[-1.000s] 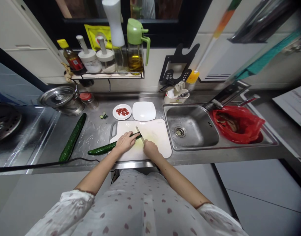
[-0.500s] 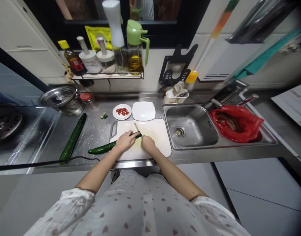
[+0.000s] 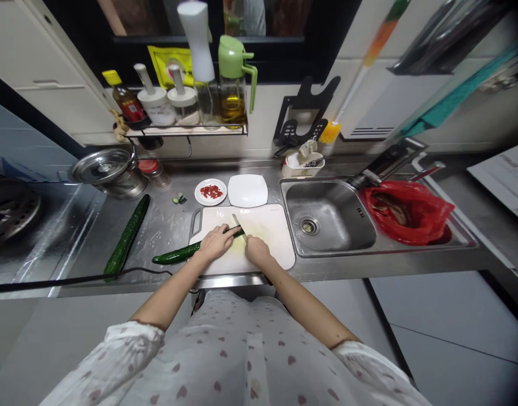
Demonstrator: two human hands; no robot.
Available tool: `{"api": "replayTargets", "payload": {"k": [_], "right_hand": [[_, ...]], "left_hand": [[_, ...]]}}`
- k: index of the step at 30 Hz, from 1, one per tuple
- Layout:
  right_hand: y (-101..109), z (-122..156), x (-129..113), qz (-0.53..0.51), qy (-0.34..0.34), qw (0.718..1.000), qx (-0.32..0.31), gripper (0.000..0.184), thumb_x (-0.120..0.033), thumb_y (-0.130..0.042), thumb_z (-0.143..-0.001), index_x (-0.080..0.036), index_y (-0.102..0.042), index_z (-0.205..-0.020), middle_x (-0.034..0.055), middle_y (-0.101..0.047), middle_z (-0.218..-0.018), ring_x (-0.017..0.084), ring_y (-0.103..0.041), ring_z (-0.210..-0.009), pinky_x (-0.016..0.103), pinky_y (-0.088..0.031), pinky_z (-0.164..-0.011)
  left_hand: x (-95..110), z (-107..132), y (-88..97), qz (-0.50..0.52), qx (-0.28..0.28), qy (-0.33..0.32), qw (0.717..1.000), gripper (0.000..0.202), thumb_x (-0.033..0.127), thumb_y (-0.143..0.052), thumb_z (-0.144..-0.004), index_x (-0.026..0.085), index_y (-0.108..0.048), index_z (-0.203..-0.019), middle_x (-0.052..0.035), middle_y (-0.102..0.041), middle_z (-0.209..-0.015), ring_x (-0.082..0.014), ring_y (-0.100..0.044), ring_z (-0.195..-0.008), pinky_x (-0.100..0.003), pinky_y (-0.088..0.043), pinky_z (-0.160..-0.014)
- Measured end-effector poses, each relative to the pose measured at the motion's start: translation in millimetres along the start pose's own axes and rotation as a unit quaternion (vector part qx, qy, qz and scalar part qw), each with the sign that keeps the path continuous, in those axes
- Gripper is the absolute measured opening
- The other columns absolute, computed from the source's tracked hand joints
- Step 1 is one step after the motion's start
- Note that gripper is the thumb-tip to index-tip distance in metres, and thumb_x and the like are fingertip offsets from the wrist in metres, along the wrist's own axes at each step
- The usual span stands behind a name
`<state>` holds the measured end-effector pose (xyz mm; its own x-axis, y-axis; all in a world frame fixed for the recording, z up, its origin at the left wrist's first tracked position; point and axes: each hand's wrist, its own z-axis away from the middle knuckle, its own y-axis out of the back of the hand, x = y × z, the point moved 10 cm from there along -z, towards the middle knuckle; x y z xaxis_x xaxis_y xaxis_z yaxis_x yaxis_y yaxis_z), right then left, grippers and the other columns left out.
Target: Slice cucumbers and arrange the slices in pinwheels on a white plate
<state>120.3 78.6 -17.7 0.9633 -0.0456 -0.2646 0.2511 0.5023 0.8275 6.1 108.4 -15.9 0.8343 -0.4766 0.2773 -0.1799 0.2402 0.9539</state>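
A long green cucumber [image 3: 176, 255] lies across the white cutting board [image 3: 276, 237], its left end sticking out over the counter. My left hand [image 3: 216, 242] presses down on it near its right end, fingers wrapped over the top. My right hand [image 3: 258, 250] is closed round the handle of a knife [image 3: 237, 221], which its fingers hide. The blade crosses the cucumber's right end, just right of my left fingertips. A second whole cucumber [image 3: 127, 237] rests on the counter to the left. Small cut cucumber ends [image 3: 179, 198] lie beyond the board.
Behind the board stand a small plate of chopped red bits [image 3: 200, 198] and a white square plate [image 3: 247, 190]. To the right is the sink [image 3: 330, 225] with a red plastic bag [image 3: 411, 217]. A steel pot [image 3: 110, 172] and a red-lidded jar [image 3: 154, 172] stand back left. A black cable [image 3: 73, 280] runs along the front left.
My right hand and the knife have shifted very slightly to the right and toward me. My left hand stays on the cucumber.
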Motion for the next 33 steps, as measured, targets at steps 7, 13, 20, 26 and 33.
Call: {"api": "replayTargets", "payload": {"k": [7,13,20,26,33], "right_hand": [[7.6,-11.7,-8.4,-0.014,0.009,1.000,0.018,0.033,-0.008,-0.040,-0.088,-0.010,-0.054,-0.117,0.0171,-0.068,-0.104,0.023,-0.064,-0.104,0.029,-0.047,-0.082],[2.2,-4.4,-2.1,-0.006,0.006,1.000,0.008,0.034,-0.008,-0.039,-0.088,-0.010,-0.054,-0.118,0.0171,-0.067,-0.105,0.023,-0.064,-0.103,0.030,-0.047,-0.082],[-10.7,16.6,12.1,0.004,-0.013,1.000,-0.008,0.029,-0.010,-0.038,-0.090,-0.012,-0.055,-0.113,0.0174,-0.068,-0.102,0.023,-0.065,-0.101,0.030,-0.048,-0.080],[-6.3,9.7,6.9,0.000,-0.015,1.000,-0.011,0.029,-0.009,-0.039,-0.089,-0.011,-0.055,-0.113,0.0178,-0.067,-0.105,0.024,-0.065,-0.101,0.030,-0.048,-0.080],[6.6,-6.2,-5.8,-0.014,-0.007,1.000,0.001,0.034,-0.007,-0.040,-0.088,-0.010,-0.054,-0.119,0.0167,-0.067,-0.107,0.022,-0.063,-0.105,0.028,-0.046,-0.082]], "left_hand": [[0.8,0.8,-0.1,-0.005,0.002,-0.003,1.000,0.047,0.037,-0.036,-0.096,0.038,-0.039,-0.143,-0.0051,-0.050,-0.120,-0.0208,-0.050,-0.106,-0.034,-0.044,-0.093],[1.6,1.3,0.7,-0.008,0.002,-0.001,1.000,0.047,0.037,-0.036,-0.096,0.038,-0.039,-0.143,-0.0052,-0.050,-0.121,-0.0209,-0.049,-0.106,-0.035,-0.044,-0.093],[1.9,1.6,1.0,-0.007,-0.003,0.004,1.000,0.048,0.036,-0.037,-0.096,0.038,-0.039,-0.143,-0.0050,-0.050,-0.121,-0.0207,-0.049,-0.107,-0.034,-0.044,-0.093],[0.9,0.5,0.4,0.004,-0.005,0.003,1.000,0.048,0.036,-0.037,-0.095,0.038,-0.039,-0.143,-0.0054,-0.050,-0.120,-0.0210,-0.050,-0.107,-0.035,-0.044,-0.094],[-0.1,0.9,-1.1,-0.002,0.000,0.006,1.000,0.047,0.036,-0.036,-0.096,0.039,-0.040,-0.143,-0.0046,-0.050,-0.121,-0.0207,-0.050,-0.107,-0.034,-0.044,-0.094]]}}
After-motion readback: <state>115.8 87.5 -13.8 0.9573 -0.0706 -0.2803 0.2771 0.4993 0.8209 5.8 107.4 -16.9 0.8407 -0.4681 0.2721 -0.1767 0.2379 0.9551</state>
